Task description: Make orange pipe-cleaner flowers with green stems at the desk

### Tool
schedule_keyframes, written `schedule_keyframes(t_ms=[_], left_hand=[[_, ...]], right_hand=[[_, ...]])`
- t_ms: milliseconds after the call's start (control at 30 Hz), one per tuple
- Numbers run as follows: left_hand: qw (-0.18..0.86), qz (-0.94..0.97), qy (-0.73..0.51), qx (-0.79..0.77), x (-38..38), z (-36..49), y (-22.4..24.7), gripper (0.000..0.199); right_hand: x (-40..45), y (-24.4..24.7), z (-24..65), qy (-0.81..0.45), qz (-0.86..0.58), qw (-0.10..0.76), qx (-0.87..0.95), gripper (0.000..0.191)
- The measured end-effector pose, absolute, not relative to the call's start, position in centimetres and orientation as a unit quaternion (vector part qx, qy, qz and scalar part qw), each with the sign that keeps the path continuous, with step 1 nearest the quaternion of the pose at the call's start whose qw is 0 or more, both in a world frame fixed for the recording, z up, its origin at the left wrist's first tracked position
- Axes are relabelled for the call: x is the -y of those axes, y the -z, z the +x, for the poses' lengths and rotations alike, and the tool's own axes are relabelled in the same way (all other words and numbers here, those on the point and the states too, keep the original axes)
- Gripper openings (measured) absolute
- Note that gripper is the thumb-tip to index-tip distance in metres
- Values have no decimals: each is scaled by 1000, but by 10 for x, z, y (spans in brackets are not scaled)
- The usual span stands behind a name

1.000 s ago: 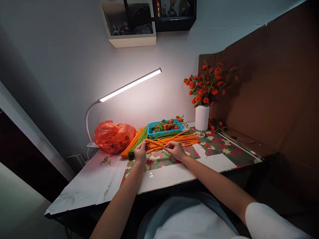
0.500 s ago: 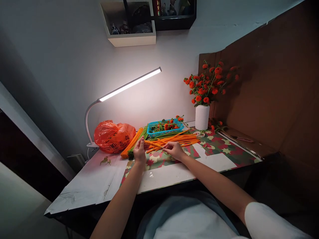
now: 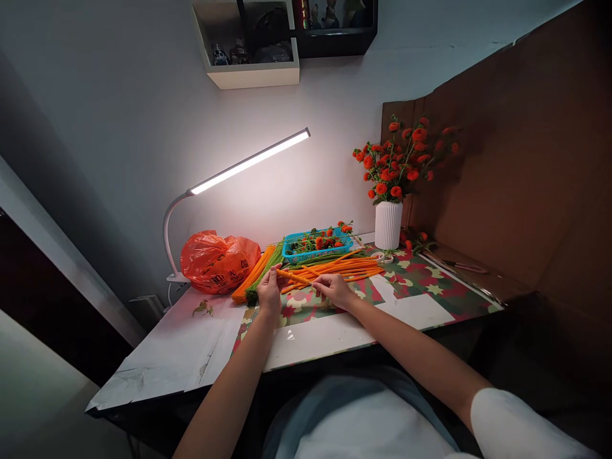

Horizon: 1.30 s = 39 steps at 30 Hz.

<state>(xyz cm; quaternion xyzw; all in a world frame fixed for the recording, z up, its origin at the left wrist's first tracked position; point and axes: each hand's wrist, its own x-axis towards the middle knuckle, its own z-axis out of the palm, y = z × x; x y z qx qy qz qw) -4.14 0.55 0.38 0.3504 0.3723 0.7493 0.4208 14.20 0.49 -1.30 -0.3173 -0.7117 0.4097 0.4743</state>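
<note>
Between my hands, above the table, runs an orange pipe cleaner [image 3: 294, 277] that looks coiled round a thin rod. My left hand [image 3: 269, 292] pinches its left end, thumb up. At its right end my right hand [image 3: 333, 291] is closed with fingertips together. Behind and under my hands lie loose orange pipe cleaners [image 3: 356, 268] on the patterned sheet. A bundle of orange pipe cleaners [image 3: 249, 280] and a green bundle [image 3: 264, 275] rest just left of my left hand.
A blue basket [image 3: 313, 256] of orange flowers stands behind my hands. An orange plastic bag [image 3: 217, 261] is at left, beneath a lit lamp [image 3: 251, 162]. Scissors [image 3: 384, 257] lie near the white vase [image 3: 388, 226] of flowers. A cardboard sheet [image 3: 507, 159] rises at right.
Both hands keep hold of the coiled pipe cleaner in nearly the same spot. The fingers of my right hand have shifted slightly at its right end.
</note>
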Motion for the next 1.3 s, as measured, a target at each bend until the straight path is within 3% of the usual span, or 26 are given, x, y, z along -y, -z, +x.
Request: schedule_keyframes(t_ms=[300,667,1133,1300], left_hand=[[455,340,-731,-378,-5,-40,-3,41],[480,405,-688,-364,-4,-35,0,54],[543,434,-635,-337,3,-35,-11,44],[556,487,-581,-340,6,-34,-8,43]], right_hand=[[-5,15,142,-367,-333,484,721,30],[-10,20,143,-337,-354,499,716,25],[-11,15,140,-574,-271,423,646,46],[-8,3,142,-651,-227,358,630,43]])
